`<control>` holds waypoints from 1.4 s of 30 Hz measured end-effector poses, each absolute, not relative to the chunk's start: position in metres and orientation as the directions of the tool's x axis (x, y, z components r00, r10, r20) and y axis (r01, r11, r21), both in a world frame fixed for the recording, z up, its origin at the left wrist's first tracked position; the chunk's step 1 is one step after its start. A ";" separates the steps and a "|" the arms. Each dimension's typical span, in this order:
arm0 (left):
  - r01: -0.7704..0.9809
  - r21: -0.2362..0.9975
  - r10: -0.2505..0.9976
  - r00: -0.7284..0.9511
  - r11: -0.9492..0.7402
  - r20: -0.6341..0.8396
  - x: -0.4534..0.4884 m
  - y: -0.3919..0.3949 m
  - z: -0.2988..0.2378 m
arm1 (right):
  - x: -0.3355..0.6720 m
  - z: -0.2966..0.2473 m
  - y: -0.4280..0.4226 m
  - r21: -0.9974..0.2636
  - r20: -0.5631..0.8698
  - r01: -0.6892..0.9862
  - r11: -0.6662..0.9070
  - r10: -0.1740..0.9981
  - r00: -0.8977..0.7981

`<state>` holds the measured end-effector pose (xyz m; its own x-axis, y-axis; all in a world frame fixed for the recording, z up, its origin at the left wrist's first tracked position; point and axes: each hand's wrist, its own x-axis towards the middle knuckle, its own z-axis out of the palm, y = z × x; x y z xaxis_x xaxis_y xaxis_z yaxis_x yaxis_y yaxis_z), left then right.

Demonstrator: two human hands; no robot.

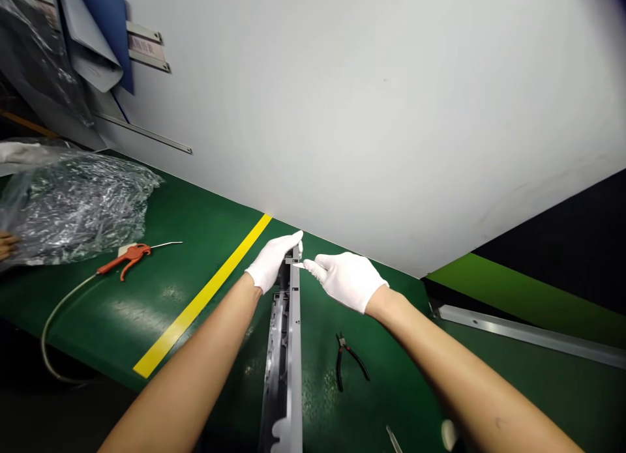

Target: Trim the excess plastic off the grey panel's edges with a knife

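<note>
The left gloved hand [271, 261] has its fingers closed on the end of a grey plastic rail [295, 322], while the right gloved hand [348, 281] pinches a white sliver [298, 265]. A slip of those smooth gloves could drop it onto the green tabletop [323, 322].

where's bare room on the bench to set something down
Bare green bench lies between the orange air blow gun and the yellow stripe, and right of the grey plastic part, around the pliers. It's crowded at the part's far end, where the left hand and right hand meet.
</note>
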<state>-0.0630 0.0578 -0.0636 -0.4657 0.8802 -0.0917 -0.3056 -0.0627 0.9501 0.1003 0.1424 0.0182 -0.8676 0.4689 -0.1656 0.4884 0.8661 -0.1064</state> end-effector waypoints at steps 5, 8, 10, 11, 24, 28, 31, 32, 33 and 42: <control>-0.315 0.947 0.884 -0.459 -0.068 -0.090 -0.058 0.062 -0.058 | 0.106 0.025 0.138 0.052 -0.133 0.460 0.886 0.462 -0.877; -0.321 0.945 0.885 -0.454 -0.058 -0.100 -0.056 0.065 -0.056 | 0.108 0.028 0.137 0.105 -0.125 0.426 0.899 0.437 -0.891; -0.323 0.945 0.888 -0.449 -0.055 -0.102 -0.055 0.065 -0.056 | 0.109 0.029 0.137 0.125 -0.112 0.410 0.903 0.424 -0.899; -0.322 0.945 0.888 -0.448 -0.055 -0.101 -0.055 0.065 -0.056 | 0.109 0.029 0.138 0.132 -0.105 0.405 0.905 0.419 -0.902; -0.340 0.939 0.890 -0.439 -0.041 -0.120 -0.053 0.063 -0.054 | 0.113 0.033 0.129 0.176 -0.132 0.399 0.900 0.424 -0.896; -0.308 0.951 0.888 -0.447 -0.038 -0.110 -0.052 0.064 -0.054 | 0.115 0.033 0.129 0.165 -0.146 0.405 0.899 0.428 -0.892; -0.293 0.956 0.886 -0.450 -0.028 -0.112 -0.051 0.066 -0.053 | 0.117 0.034 0.131 0.144 -0.150 0.402 0.904 0.422 -0.894; -0.286 0.958 0.886 -0.451 -0.024 -0.112 -0.051 0.067 -0.053 | 0.117 0.033 0.132 0.137 -0.148 0.403 0.905 0.421 -0.895; -0.276 0.961 0.885 -0.451 -0.021 -0.110 -0.051 0.067 -0.053 | 0.118 0.033 0.133 0.132 -0.148 0.407 0.904 0.424 -0.894; -0.209 0.978 0.884 -0.457 0.001 -0.098 -0.052 0.069 -0.055 | 0.122 0.029 0.135 0.135 -0.148 0.399 0.907 0.416 -0.897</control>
